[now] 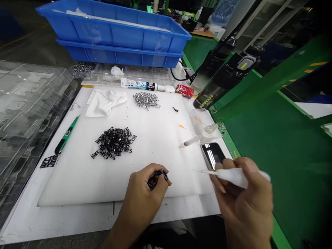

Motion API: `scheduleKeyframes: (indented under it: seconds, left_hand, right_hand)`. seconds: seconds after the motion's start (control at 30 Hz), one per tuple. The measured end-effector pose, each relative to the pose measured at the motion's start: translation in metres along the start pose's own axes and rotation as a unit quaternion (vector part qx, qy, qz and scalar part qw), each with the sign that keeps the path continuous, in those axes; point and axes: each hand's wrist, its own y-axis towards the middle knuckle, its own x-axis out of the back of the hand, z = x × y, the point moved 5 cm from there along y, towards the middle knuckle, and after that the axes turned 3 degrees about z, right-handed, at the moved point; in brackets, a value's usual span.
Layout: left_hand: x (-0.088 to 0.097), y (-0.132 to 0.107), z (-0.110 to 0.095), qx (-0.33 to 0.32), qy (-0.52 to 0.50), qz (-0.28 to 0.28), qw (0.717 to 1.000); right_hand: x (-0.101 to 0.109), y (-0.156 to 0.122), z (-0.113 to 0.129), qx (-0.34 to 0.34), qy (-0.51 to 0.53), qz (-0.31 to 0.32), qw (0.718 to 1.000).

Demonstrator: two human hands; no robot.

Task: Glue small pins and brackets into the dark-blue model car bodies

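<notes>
Grasped in the curled fingers of the right hand [245, 197] is a white bottle [234, 176], its fine nozzle [211, 172] pointed toward the left hand [144, 193] but held apart from it. Small black parts [162, 173] are pinched between the left thumb and fingers. Application from the nozzle seems to be being readied; a firm pinch and steady tip would be called for next. Beyond, on a white pad [153, 138], similar pieces are heaped in a black pile [114, 142], left of a syringe [192, 140].

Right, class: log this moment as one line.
left hand: holds black parts | right hand: holds white needle-tipped bottle | white mat: black pile, silver pile
</notes>
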Motion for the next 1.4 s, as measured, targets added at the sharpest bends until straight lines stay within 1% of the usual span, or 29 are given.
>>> scheduleKeyframes:
  seconds: [0.07, 0.17, 0.37, 0.57, 0.77, 0.9, 1.23, 1.4]
  left_hand:
    - [-0.001, -0.001, -0.002, 0.002, 0.007, -0.005, 1.0]
    - [-0.001, -0.001, -0.001, -0.004, 0.017, -0.017, 1.0]
    - [-0.003, 0.001, 0.003, -0.019, 0.047, -0.024, 0.998]
    - [-0.003, 0.002, 0.004, -0.02, 0.069, -0.025, 0.997]
    - [-0.003, 0.002, 0.006, -0.028, 0.077, -0.037, 0.996]
    - [-0.004, 0.002, 0.006, -0.021, 0.078, -0.032, 0.996]
    - [-0.003, 0.004, 0.004, -0.013, 0.084, -0.029, 0.996]
    - [-0.003, 0.002, 0.003, -0.02, 0.084, -0.03, 0.996]
  right_hand:
    - [-0.007, -0.006, -0.022, -0.044, 0.027, 0.026, 0.998]
    - [-0.015, -0.01, -0.043, -0.07, 0.043, 0.03, 0.996]
    - [-0.018, -0.015, -0.059, -0.084, 0.052, 0.036, 0.994]
    - [-0.015, -0.018, -0.064, -0.081, 0.036, 0.044, 0.995]
    - [-0.017, -0.02, -0.063, -0.09, 0.013, 0.043, 0.995]
    - [-0.018, -0.02, -0.061, -0.083, 0.003, 0.036, 0.996]
    - [-0.021, -0.021, -0.059, -0.08, 0.01, 0.042, 0.996]
    - [-0.02, -0.021, -0.06, -0.084, 0.023, 0.038, 0.995]
